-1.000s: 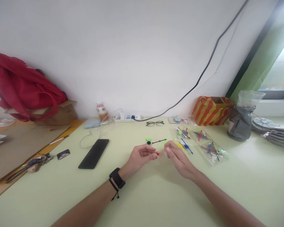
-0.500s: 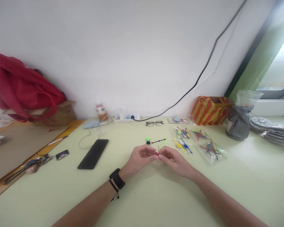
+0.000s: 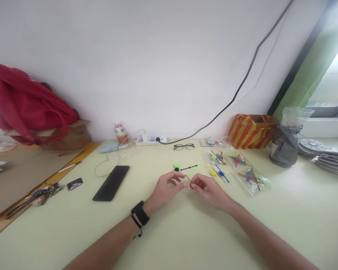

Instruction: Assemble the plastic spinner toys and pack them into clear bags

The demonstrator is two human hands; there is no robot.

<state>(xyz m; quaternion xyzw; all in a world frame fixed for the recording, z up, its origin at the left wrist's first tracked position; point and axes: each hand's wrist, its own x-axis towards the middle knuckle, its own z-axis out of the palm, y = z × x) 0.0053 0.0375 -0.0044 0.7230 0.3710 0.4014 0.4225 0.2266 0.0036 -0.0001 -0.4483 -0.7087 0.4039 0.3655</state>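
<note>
My right hand (image 3: 211, 190) pinches a small red plastic arrow spinner (image 3: 188, 179) by its round hub; the thin shaft slants up to the left. My left hand (image 3: 167, 187) faces it with thumb and fingers apart. Its index fingertip is close to the shaft's end, and I cannot tell whether they touch. Just beyond the hands lie a green round base (image 3: 176, 165), a black round base (image 3: 176, 170), a black arrow (image 3: 189, 167) and a green arrow (image 3: 194, 170). Right of them are a blue arrow (image 3: 222, 174) and yellow pieces (image 3: 213, 173).
Clear bags of coloured spinner parts (image 3: 252, 182) lie to the right. A black phone (image 3: 111, 183) and keys (image 3: 46, 193) are on the left. Along the wall stand a bottle (image 3: 120, 133), a power strip (image 3: 152, 141), eyeglasses (image 3: 184, 146) and a striped bag (image 3: 250, 131).
My left hand's thumb and fingers have come away from the red spinner. It stays in my right hand, its shaft turned from upright to slanting left.
</note>
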